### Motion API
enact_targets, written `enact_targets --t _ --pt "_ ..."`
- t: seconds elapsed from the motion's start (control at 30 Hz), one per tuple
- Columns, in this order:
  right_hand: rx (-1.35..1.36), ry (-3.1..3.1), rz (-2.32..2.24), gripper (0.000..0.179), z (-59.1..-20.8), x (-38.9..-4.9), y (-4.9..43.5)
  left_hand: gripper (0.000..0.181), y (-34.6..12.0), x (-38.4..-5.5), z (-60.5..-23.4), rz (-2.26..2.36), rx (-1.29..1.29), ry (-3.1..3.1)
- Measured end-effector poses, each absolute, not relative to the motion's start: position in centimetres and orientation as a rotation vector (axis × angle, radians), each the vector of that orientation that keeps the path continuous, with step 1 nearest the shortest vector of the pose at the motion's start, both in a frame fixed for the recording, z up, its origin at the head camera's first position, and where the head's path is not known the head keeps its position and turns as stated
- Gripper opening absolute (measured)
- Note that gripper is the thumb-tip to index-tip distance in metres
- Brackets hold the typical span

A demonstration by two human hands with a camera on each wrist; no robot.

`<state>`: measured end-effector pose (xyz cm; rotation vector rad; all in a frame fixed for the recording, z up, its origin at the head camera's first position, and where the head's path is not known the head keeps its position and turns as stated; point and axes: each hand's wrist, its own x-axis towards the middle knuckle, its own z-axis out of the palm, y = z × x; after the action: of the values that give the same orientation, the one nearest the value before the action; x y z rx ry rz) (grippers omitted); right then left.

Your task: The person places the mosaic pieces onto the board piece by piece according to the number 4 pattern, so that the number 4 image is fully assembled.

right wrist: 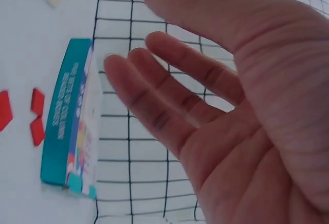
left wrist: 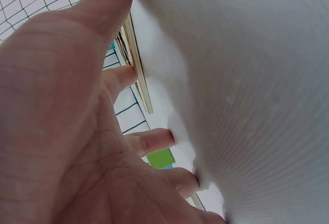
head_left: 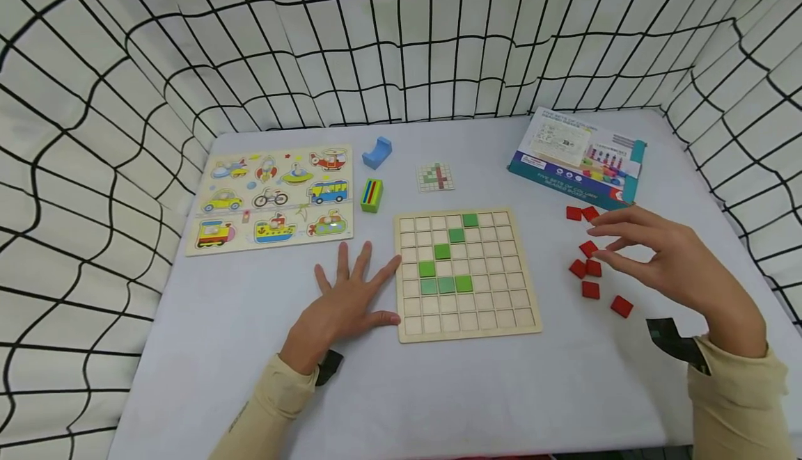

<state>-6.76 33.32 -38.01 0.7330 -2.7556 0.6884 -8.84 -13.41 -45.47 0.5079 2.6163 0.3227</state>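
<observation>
From here I count seven green square tiles on one wooden grid board mid-worktop; the left hand touches its left edge, fingers spread. Seven red square tiles show loose to its right, near the right hand, fingers and thumb apart. Elsewhere: one vehicle puzzle, one pattern card, one printed box, two small blocks. White cloth covers the worktop; black netting lines white walls.
</observation>
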Motion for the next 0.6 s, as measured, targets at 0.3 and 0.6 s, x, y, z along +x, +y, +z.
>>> enact_targets --t 0.3,0.6 --pt "0.460 -3.156 0.867 0.041 -42.1 -7.2 35.6 0.098 -13.6 -8.8 -45.5 0.336 0.500 2.619" --pt "0.399 -3.234 0.781 0.045 -44.4 -7.6 36.0 0.097 -13.4 -8.7 -45.4 0.347 0.506 2.615"
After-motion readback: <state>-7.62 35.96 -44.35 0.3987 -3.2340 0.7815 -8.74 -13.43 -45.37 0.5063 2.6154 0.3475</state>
